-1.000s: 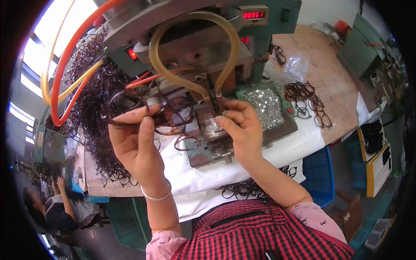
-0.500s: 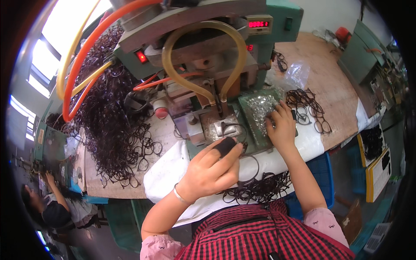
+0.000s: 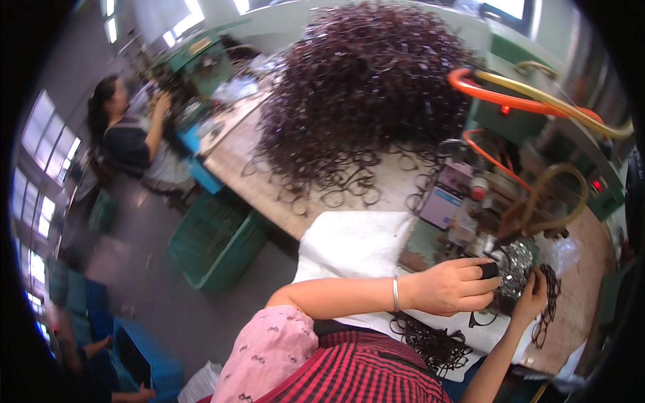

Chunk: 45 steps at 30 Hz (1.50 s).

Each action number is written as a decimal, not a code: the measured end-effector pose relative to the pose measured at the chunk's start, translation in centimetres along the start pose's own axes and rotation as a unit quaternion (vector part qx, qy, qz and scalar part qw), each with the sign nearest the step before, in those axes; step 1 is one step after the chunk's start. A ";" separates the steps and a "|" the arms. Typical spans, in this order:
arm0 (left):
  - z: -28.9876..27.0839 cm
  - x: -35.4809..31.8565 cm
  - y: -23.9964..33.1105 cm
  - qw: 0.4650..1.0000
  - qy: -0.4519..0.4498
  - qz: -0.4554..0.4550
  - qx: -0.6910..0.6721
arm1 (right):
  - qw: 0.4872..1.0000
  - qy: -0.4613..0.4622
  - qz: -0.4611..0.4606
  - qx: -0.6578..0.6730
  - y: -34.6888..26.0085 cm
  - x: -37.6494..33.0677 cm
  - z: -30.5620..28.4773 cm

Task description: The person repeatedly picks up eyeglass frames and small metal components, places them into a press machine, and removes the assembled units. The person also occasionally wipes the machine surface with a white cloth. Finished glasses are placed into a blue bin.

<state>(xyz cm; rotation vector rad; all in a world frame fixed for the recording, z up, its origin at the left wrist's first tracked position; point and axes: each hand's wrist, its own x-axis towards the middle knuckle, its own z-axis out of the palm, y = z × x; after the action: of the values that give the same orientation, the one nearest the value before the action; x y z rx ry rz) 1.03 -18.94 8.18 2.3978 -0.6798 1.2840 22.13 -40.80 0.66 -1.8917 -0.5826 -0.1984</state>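
Note:
My left hand [image 3: 453,289], with a black sleeve on one finger and a bangle at the wrist, is closed on a dark eyeglass frame. A rim of that eyeglass frame [image 3: 481,320] shows below the fingers; the rest is hidden behind the hand. The hand is in front of the bench machine's work area [image 3: 488,245]. Beside it, my right hand [image 3: 532,295] is at the edge of a heap of small shiny metal parts [image 3: 516,267]. Its fingers are bent together, and whatever they pinch is too small to make out.
A large heap of dark eyeglass frames [image 3: 369,87] covers the table's far side. More frames [image 3: 437,344] lie in front of me, and others [image 3: 549,295] at right. Orange and yellow hoses [image 3: 524,101] arch over the machine. A green crate [image 3: 215,242] stands on the floor; a co-worker [image 3: 131,138] sits far left.
My view has swung left, so the machine and both hands now appear farther right. The left hand still grips the eyeglass frame; the right stays by the metal parts, fingers drawn closer together.

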 end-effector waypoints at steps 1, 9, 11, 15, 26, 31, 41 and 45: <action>0.4 -1.5 0.9 0.993 0.054 -0.102 0.015 | 0.999 -0.011 0.030 0.000 1.1 -0.3 -0.4; 3.4 -3.0 2.5 0.977 0.137 -0.163 0.006 | 0.997 -0.014 0.054 0.051 -0.5 0.2 1.5; 1.8 -1.5 5.0 0.989 0.134 -0.051 -0.033 | 0.996 -0.018 0.068 0.053 -0.9 0.5 2.3; -3.8 -3.4 3.6 0.990 0.128 -0.041 0.050 | 0.996 -0.017 0.071 0.048 -1.5 -0.2 2.6; -3.4 -8.3 -4.4 0.793 0.179 -0.582 0.002 | 0.998 -0.043 0.019 0.051 -4.5 0.4 1.0; -1.9 -4.8 -3.3 0.721 0.304 -0.574 -0.243 | 0.983 -0.028 -0.053 0.171 -12.5 1.4 4.1; -5.1 -0.8 -1.2 0.775 0.368 -0.461 -0.227 | 0.969 -0.043 -0.087 0.229 -14.7 0.9 4.1; -6.6 0.9 1.3 0.754 0.307 -0.464 -0.348 | 0.962 -0.066 -0.102 0.244 -13.2 1.1 3.4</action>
<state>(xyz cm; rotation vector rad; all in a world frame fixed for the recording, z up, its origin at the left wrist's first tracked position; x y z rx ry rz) -3.79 -16.95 12.58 1.2228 0.2341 0.9754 16.29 -33.61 10.74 -1.3719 -0.8345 -0.0522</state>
